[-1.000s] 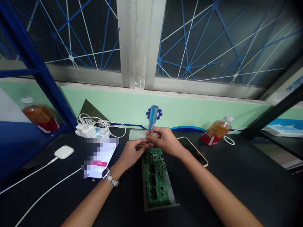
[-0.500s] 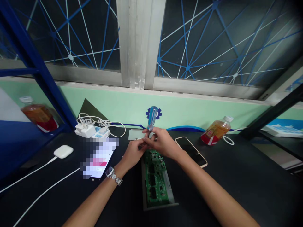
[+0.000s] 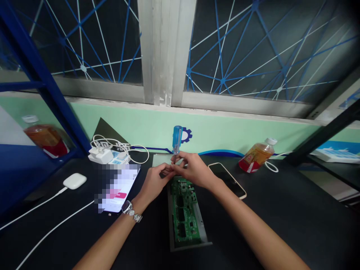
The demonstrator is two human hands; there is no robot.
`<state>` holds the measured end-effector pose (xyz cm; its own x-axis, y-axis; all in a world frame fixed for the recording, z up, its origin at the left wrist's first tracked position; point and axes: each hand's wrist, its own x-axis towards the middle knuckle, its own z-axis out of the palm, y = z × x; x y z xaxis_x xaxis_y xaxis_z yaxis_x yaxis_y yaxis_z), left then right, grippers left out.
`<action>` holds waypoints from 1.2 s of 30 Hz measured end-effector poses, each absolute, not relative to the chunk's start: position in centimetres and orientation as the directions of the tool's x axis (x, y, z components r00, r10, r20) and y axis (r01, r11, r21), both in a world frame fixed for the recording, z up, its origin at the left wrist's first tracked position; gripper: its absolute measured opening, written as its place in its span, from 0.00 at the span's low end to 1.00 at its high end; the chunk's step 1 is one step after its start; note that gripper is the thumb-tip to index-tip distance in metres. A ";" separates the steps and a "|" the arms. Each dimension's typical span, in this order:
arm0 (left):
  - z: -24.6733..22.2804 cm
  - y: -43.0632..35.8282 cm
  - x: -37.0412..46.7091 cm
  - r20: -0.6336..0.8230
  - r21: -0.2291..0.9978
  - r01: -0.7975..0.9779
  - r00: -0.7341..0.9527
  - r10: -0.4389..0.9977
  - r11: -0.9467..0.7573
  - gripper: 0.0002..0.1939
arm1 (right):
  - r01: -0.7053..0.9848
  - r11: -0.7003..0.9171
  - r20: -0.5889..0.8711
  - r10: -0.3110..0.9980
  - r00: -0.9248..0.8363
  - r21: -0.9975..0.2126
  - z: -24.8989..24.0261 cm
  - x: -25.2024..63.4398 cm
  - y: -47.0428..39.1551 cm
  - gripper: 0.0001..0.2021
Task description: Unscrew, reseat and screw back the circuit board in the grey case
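A screwdriver (image 3: 177, 138) with a clear blue handle stands nearly upright over the far end of a green circuit board (image 3: 187, 215). The board lies lengthwise in a grey metal frame (image 3: 194, 247). My right hand (image 3: 194, 169) is closed, its fingers around the screwdriver's shaft below the handle. My left hand (image 3: 156, 180), with a watch and bracelet at the wrist, is pinched closed against the right fingertips. Whatever it pinches is hidden, and so is the screwdriver's tip.
Left of my hands lies a lit phone (image 3: 123, 191), with a white power strip (image 3: 105, 155) behind it and a white earbud case (image 3: 75, 181) farther left. A dark phone (image 3: 227, 180) and a drink bottle (image 3: 255, 155) are on the right. A pale sheet (image 3: 159, 159) lies behind my hands.
The screwdriver's handle has swung slightly left and now stands more upright. My left hand and wrist have shifted a little to the left. The board has stayed put.
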<state>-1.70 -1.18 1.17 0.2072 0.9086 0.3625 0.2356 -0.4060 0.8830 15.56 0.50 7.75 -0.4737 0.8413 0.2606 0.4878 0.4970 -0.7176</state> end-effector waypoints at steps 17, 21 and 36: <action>1.5 -3.8 -4.5 0.412 0.739 0.435 0.312 0.856 -0.515 0.08 | -0.056 0.278 0.283 0.942 -0.181 -0.959 4.8 18.7 -2.7 0.12; 1.4 -4.3 -4.0 0.407 0.731 0.437 0.336 0.849 -0.524 0.06 | -0.258 0.212 0.235 0.970 -0.063 -0.943 2.6 19.0 -3.8 0.19; 1.0 -4.6 -3.0 0.423 0.738 0.421 0.321 0.847 -0.528 0.05 | -0.418 0.107 0.127 0.992 -0.020 -0.902 0.6 18.0 -4.9 0.19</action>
<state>-3.04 -4.63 1.03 0.3215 0.8472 0.4229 0.4205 -0.5279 0.7379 17.97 -4.90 0.60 -0.0196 0.9917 0.1269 -0.4181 0.1072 -0.9021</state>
